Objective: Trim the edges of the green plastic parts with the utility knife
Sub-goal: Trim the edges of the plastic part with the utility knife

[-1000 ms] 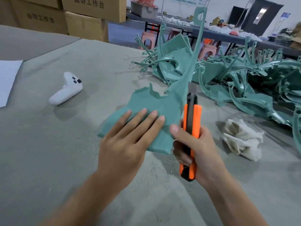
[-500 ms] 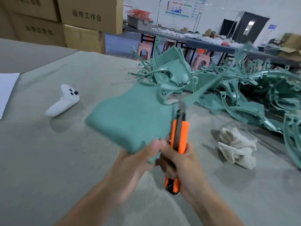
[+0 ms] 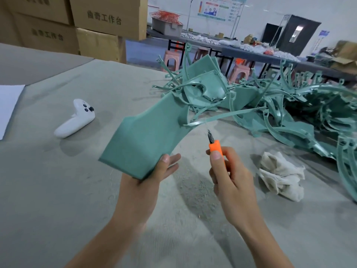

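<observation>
My left hand (image 3: 148,176) grips the near corner of a curved green plastic part (image 3: 146,138) and holds it up off the table, tilted toward the far right. A thin green strip hangs from its upper right edge. My right hand (image 3: 229,178) holds an orange utility knife (image 3: 216,149) with the blade pointing up, just right of the part and a little below that strip. The blade is not touching the plastic. A big pile of green plastic parts (image 3: 280,113) covers the table's far right.
A white game controller (image 3: 75,118) lies on the grey felt table (image 3: 58,190) at the left. A crumpled beige cloth (image 3: 280,175) sits right of my right hand. A white sheet (image 3: 7,105) lies at the left edge. Cardboard boxes (image 3: 87,26) are stacked behind.
The part was pressed flat under my left hand; now it is lifted and turned, held by its corner. The knife has come away from the part's edge, blade free.
</observation>
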